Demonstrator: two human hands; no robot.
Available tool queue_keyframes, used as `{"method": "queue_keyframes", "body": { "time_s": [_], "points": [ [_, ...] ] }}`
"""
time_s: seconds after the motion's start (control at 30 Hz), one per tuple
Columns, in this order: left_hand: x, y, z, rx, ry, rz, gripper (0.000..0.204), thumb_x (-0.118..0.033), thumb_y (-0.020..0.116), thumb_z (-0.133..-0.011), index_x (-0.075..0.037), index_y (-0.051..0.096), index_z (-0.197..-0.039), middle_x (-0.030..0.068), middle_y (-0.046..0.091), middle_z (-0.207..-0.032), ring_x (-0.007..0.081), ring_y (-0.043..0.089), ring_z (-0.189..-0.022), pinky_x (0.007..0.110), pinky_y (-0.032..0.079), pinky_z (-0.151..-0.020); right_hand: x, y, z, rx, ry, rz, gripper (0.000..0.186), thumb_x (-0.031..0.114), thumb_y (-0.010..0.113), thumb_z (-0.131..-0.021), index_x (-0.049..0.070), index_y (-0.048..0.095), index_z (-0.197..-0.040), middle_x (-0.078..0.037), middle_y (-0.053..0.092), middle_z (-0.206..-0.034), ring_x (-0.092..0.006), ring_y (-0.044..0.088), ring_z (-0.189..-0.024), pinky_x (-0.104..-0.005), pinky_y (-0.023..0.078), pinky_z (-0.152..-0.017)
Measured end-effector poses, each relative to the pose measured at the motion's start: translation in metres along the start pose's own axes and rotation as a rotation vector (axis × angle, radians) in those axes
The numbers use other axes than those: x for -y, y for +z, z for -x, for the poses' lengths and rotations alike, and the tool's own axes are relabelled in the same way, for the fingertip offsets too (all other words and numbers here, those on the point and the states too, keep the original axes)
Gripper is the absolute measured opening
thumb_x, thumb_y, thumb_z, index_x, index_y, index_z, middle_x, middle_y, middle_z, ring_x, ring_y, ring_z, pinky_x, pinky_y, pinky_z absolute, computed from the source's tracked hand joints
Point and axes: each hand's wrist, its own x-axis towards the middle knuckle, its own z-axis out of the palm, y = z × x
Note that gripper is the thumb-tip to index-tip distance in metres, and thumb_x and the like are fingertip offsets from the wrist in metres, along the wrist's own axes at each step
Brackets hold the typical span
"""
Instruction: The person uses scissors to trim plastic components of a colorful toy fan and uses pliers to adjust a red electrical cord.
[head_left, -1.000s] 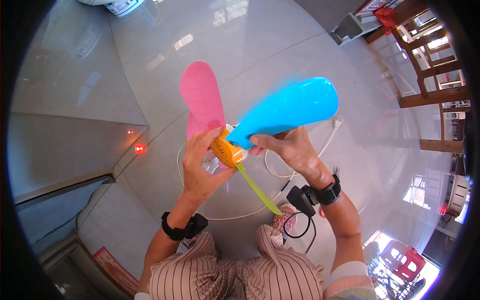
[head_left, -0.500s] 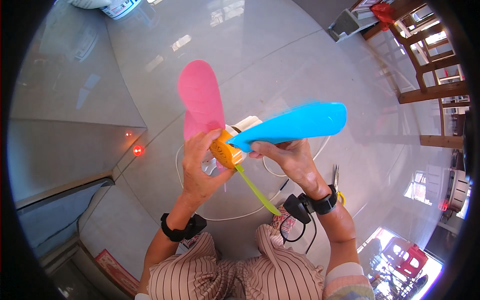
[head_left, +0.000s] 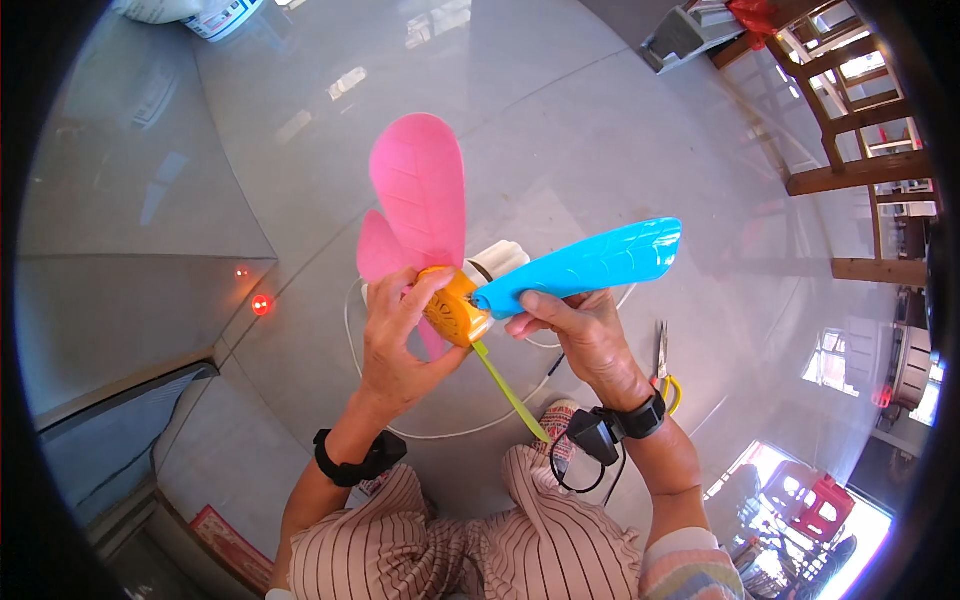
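My left hand [head_left: 398,335] grips the rounded orange hub [head_left: 451,306] of a fan, thumb below and fingers over its top. From the hub a leaf-shaped pink blade [head_left: 420,185] points away from me, and a thin green blade [head_left: 508,391] slants toward my feet. Between thumb and fingers, my right hand [head_left: 585,335] pinches a blue blade [head_left: 600,262] near its narrow end. That end touches or nearly touches the hub's right side; whether it is joined I cannot tell. A white fan body [head_left: 500,258] shows partly behind the hub.
A white cord [head_left: 470,434] loops over the grey floor below my hands. Scissors with yellow and red handles [head_left: 672,388] lie to the right of my right wrist. A wooden frame [head_left: 860,180] stands far right, a white bucket [head_left: 222,18] far left.
The blue blade has tilted down at its outer end and its narrow end has shifted within my right hand's pinch. The pink blades have turned, showing more of their faces.
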Motion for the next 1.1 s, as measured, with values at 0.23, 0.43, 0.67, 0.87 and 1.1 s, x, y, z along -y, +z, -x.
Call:
{"method": "queue_keyframes", "body": {
  "time_s": [0.23, 0.43, 0.67, 0.87, 1.1],
  "points": [
    [0.000, -0.001, -0.001, -0.009, 0.002, -0.016, 0.066, -0.007, 0.075, -0.053, -0.009, 0.051, -0.114, 0.0132, 0.052, -0.107, 0.0293, 0.049, -0.099, 0.035, 0.040, -0.084, 0.002, 0.001, -0.003, 0.031, -0.019, 0.057, 0.023, 0.008, 0.063, -0.079, -0.003, 0.059, -0.099, -0.012, 0.064, -0.087, -0.0160, 0.064, -0.068, -0.0258, 0.053, -0.062],
    [0.001, -0.002, 0.000, -0.012, -0.016, 0.004, 0.067, -0.008, 0.076, -0.053, -0.008, 0.050, -0.115, 0.0123, 0.052, -0.109, 0.0272, 0.049, -0.100, 0.034, 0.041, -0.082, -0.006, -0.003, -0.006, 0.023, 0.031, -0.179, 0.024, 0.010, 0.062, -0.081, -0.002, 0.057, -0.101, -0.012, 0.064, -0.087, -0.0165, 0.064, -0.067, -0.0261, 0.054, -0.061],
    [0.005, -0.012, 0.001, -0.058, -0.068, 0.067, 0.066, -0.003, 0.075, -0.054, -0.011, 0.051, -0.115, 0.0117, 0.050, -0.108, 0.0274, 0.047, -0.100, 0.032, 0.046, -0.078, -0.010, -0.049, 0.004, -0.244, 0.002, -0.013, 0.028, 0.011, 0.065, -0.077, -0.001, 0.056, -0.101, -0.011, 0.064, -0.086, -0.0162, 0.063, -0.063, -0.0263, 0.055, -0.058],
    [0.006, 0.004, -0.003, -0.053, -0.070, 0.207, 0.066, -0.005, 0.075, -0.057, -0.007, 0.049, -0.117, 0.0105, 0.050, -0.111, 0.0260, 0.048, -0.104, 0.033, 0.044, -0.080, -0.057, -0.130, 0.047, -0.459, 0.253, 0.178, 0.030, 0.011, 0.067, -0.074, -0.001, 0.057, -0.099, -0.010, 0.064, -0.082, -0.0166, 0.063, -0.059, -0.0272, 0.055, -0.054],
    [0.015, -0.011, 0.002, -0.015, -0.132, 0.168, 0.067, -0.003, 0.069, -0.061, -0.004, 0.043, -0.123, 0.0099, 0.046, -0.121, 0.0209, 0.046, -0.109, 0.030, 0.038, -0.086, -0.098, -0.154, 0.057, -0.541, 0.431, -0.077, 0.031, 0.023, 0.067, -0.077, -0.001, 0.058, -0.094, -0.009, 0.063, -0.077, -0.0175, 0.063, -0.065, -0.0265, 0.054, -0.057]
  ]
}}
